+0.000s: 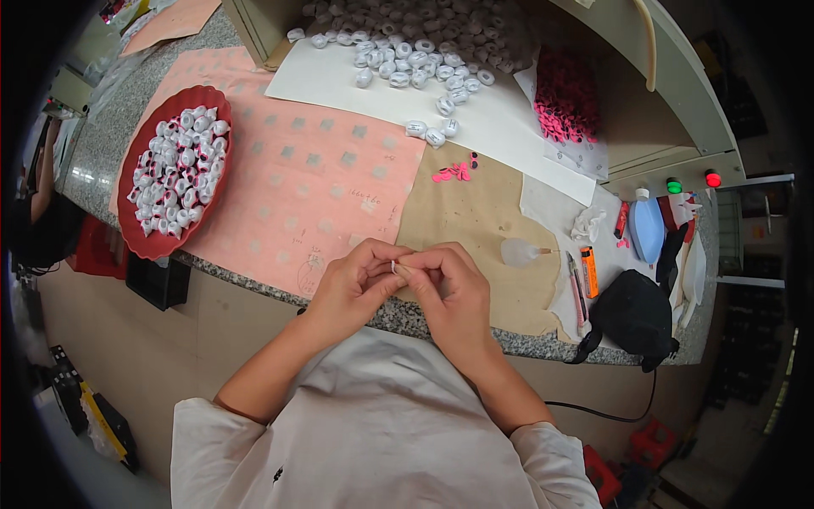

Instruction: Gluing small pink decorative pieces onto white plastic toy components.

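My left hand (354, 284) and my right hand (449, 284) meet at the near edge of the stone worktop, fingertips pinched together on one small white ring-shaped part (393, 267). Most of that part is hidden by my fingers. A heap of similar white parts (415, 59) lies further back on a white sheet (509, 127). A few small pink pieces (454, 173) lie on the brown paper (475, 220) just beyond my hands.
A red oval tray (144, 242) full of white parts sits at the left on pink paper (305, 187). A pile of pink pieces (564, 97) lies at the back right. A pen, an orange lighter (589, 271), a black pouch (636, 316) and a blue bottle (649, 229) are at the right.
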The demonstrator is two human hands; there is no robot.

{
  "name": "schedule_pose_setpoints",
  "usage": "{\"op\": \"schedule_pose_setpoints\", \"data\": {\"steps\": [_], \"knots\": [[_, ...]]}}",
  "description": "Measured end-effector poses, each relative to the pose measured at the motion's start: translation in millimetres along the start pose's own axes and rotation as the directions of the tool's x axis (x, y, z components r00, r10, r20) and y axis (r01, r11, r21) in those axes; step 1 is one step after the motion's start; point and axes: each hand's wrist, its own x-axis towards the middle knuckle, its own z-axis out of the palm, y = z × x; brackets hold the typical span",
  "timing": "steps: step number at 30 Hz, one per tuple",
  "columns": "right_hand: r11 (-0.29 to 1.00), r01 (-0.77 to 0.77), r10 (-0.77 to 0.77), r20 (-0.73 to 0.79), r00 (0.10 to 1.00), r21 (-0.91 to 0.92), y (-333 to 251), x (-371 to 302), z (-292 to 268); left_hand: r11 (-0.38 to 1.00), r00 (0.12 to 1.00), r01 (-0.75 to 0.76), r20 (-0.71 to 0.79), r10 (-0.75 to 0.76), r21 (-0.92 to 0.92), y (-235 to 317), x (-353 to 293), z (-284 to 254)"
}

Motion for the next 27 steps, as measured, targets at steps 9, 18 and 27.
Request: {"op": "schedule_pose_setpoints", "data": {"steps": [9, 18, 27], "knots": [[0.876, -0.167, 0.208, -0.040, 0.977, 0.453, 3, 5, 7, 0.980, 0.995, -0.090, -0.044, 0.084, -0.175, -1, -7, -6], [0.998, 0.039, -0.047, -0.162, 0.986, -0.053, 10, 12, -4, 0.961, 0.986, -0.162, -0.006, 0.165, -0.226, 8, 7, -18], [0.955, 0.110, -0.145, -0.111, 0.983, -0.274, -50, -12, 14, 0.980, 0.978, -0.185, -0.111, 0.176, -0.075, 51, -35, -24]]}}
